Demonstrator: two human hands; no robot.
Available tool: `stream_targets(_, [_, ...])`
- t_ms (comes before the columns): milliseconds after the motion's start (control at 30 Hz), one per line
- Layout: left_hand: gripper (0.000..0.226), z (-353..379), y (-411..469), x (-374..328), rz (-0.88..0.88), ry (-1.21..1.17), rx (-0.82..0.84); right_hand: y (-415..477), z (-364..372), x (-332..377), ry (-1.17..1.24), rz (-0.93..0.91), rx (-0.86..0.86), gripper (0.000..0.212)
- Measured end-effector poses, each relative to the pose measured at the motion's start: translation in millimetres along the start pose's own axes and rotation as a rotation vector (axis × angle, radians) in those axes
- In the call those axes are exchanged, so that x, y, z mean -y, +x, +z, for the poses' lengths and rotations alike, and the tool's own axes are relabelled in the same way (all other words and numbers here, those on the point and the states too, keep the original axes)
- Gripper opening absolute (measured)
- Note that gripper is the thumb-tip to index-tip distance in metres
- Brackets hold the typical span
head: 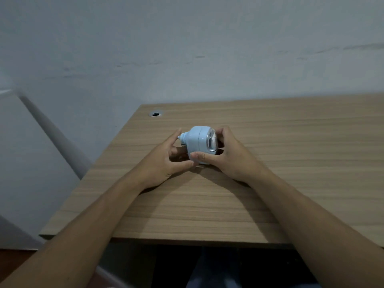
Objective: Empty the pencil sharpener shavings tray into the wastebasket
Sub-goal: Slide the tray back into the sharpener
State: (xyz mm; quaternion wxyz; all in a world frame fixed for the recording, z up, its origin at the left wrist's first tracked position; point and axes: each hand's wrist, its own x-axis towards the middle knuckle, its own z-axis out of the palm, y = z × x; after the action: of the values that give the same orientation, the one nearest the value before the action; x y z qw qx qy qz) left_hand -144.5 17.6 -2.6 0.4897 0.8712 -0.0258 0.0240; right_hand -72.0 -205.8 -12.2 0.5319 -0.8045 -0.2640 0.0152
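A small pale blue pencil sharpener point(196, 141) lies on its side on the wooden desk point(291, 163), a narrow nozzle pointing left and a clear shavings tray point(212, 142) at its right end. My left hand point(164, 156) grips the left end, fingers around the nozzle and thumb under the body. My right hand point(225, 155) wraps the right end, fingers over the clear tray and thumb on the front of the body. No wastebasket is in view.
A round cable hole point(155, 114) sits near the desk's back left corner. A grey wall rises behind the desk. A white panel point(25, 163) leans at the left beside the desk. The desk's front edge is close to me, with dark space below.
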Motion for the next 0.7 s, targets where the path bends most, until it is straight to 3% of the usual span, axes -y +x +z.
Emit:
stream_targets(133, [0.115, 1, 3, -4, 0.004, 0.037, -0.060, -2, 2, 1, 0.019, 0.005, -0.010, 0.078])
stream_targets(300, [0.077, -4, 6, 2, -0.010, 0.011, -0.211, -5, 0, 1, 0.091, 0.028, -0.026, 0.075])
stream_targets(500, [0.039, -7, 4, 6, 0.018, -0.010, -0.146, -7, -6, 0, 0.020, -0.019, 0.042, 0.085])
stream_targets(700, [0.041, -4, 5, -1, 0.072, -0.046, -0.087, 1, -5, -5, 0.049, -0.049, -0.008, 0.084])
